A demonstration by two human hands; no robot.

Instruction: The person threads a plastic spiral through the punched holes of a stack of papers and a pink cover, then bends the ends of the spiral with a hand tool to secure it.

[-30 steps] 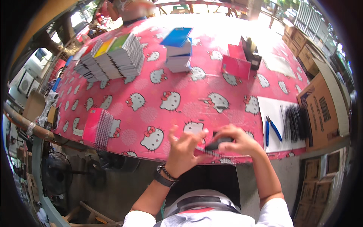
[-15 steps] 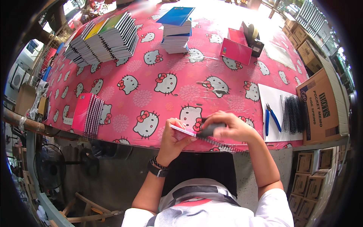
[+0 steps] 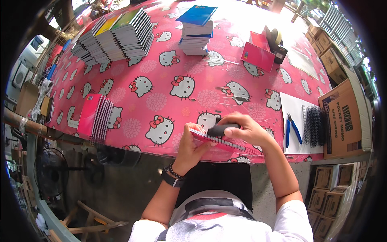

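Observation:
Near the front edge of the table, my left hand [image 3: 188,146] grips a thin pink notebook [image 3: 221,151] by its left end, thumb on the near side. A dark spiral coil [image 3: 242,148] runs along the notebook's edge and sticks out past its right end. My right hand [image 3: 249,130] is closed around a rounded black hand-held tool [image 3: 221,130], which rests against or just above the coiled edge. Its exact kind does not show. To the right, blue-handled pliers [image 3: 293,130] and a bunch of black spiral coils [image 3: 313,126] lie on a white sheet [image 3: 289,105].
Pink notebooks [image 3: 89,115] stand stacked at the left. Farther back are tall stacks of spiral notebooks [image 3: 117,36], a pile topped by a blue notebook [image 3: 196,15], and a tape dispenser [image 3: 279,50] beside pink covers [image 3: 258,56]. A cardboard box [image 3: 342,119] stands at the right edge.
The black tool and my right hand have shifted slightly left and up along the notebook. My left hand has moved a little right, and more of the coil shows along the notebook's edge.

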